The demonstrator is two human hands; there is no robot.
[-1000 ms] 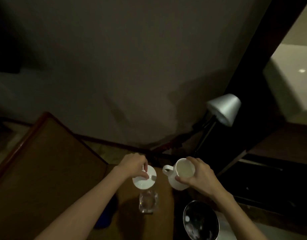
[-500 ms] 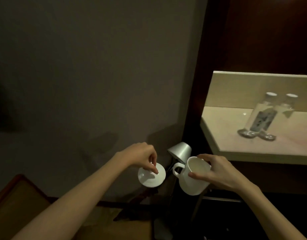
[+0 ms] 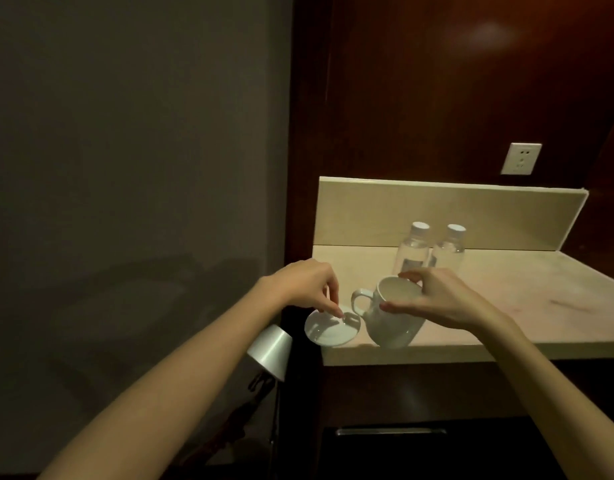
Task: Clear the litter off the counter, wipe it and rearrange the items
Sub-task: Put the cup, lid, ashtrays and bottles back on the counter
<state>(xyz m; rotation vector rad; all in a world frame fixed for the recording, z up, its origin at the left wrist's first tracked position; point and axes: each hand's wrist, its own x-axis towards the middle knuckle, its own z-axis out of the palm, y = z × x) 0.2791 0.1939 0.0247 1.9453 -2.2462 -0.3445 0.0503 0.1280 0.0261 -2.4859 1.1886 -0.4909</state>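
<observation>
Head view: your left hand (image 3: pixel 307 284) pinches the saucer (image 3: pixel 331 329) at the counter (image 3: pixel 506 306) corner; your right hand (image 3: pixel 437 299) grips the mug (image 3: pixel 392 315) just right of it, upright.

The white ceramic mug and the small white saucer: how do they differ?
The white ceramic mug is tall, deep and handled; the small white saucer is flat and shallow. The right hand grips the mug by its rim, while the left hand pinches the saucer's edge. The saucer overhangs the counter's corner; the mug sits further in. Both are glossy white.
</observation>
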